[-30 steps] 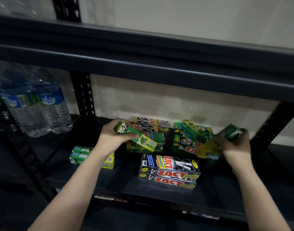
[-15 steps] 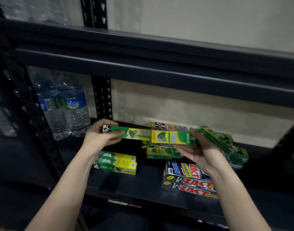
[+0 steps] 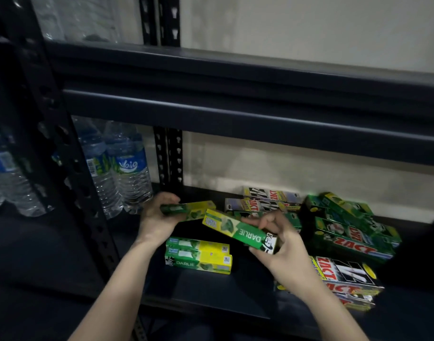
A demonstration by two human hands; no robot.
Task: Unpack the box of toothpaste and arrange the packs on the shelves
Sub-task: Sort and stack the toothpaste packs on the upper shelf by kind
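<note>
Dark metal shelving (image 3: pixel 235 112) stands against a pale wall, dimly lit. On its lower shelf (image 3: pixel 211 286), both of the person's hands are raised just above the boards, each with one pack.

Left hand (image 3: pixel 156 217): fingers curled over the top of a green-and-yellow Darlie pack (image 3: pixel 186 210), thumb beneath it; the pack lies roughly level, its free end pointing right.

Right hand (image 3: pixel 280 239): fingers and thumb wrapped round the near end of a second Darlie pack (image 3: pixel 238 232), which tilts up and to the left. Its yellow end sits just under the free end of the left-hand pack; whether the two touch cannot be told.

Directly below the hands, two more Darlie packs (image 3: pixel 198 257) lie flat side by side on the shelf, parallel to its front edge.

Right of the hands: a loose heap of green Zact packs (image 3: pixel 346 232), tilted at mixed angles. Behind the hands, towards the wall, grey-and-black Zact packs (image 3: pixel 262 203) lie flat. At the front right, a stack of black Zact packs (image 3: pixel 346 279) sits near the shelf edge, partly hidden by the right forearm.

Left of the upright post, water bottles (image 3: pixel 127 168) with blue labels stand on the neighbouring shelf.
</note>
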